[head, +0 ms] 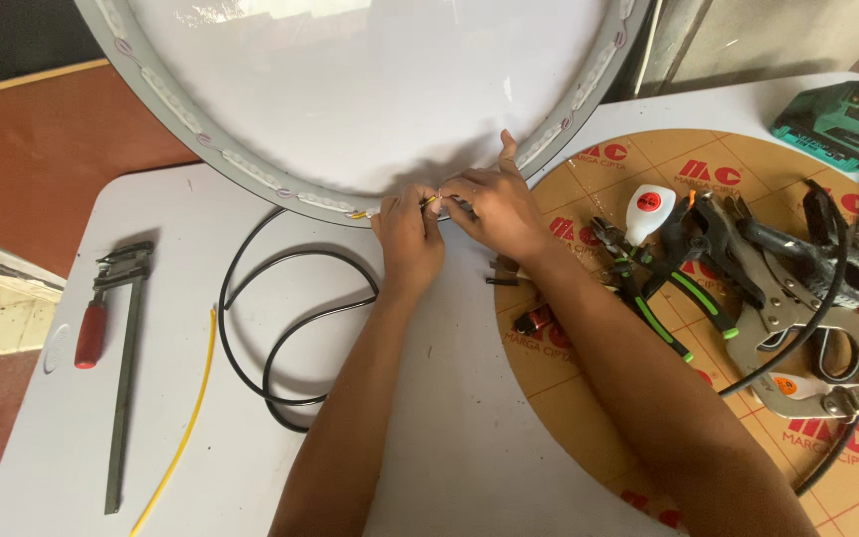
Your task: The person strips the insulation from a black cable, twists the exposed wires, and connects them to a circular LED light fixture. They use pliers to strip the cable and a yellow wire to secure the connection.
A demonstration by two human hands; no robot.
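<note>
My left hand (408,234) and my right hand (492,209) meet at the lower rim of a big round white sign housing (350,89). Between their fingertips they pinch thin wire ends (433,200), one of them yellow, right against the grey rim with its strip of small light modules (251,171). A black cable (290,328) loops on the white table (151,438) just left of my left forearm and runs up toward the rim.
A bar clamp with a red handle (116,338) and a loose yellow wire (186,428) lie at the left. A paper-covered round panel (589,418) at the right carries green-handled pliers (663,318), locking clamps (797,298) and a glue gun. A green power tool (837,119) sits far right.
</note>
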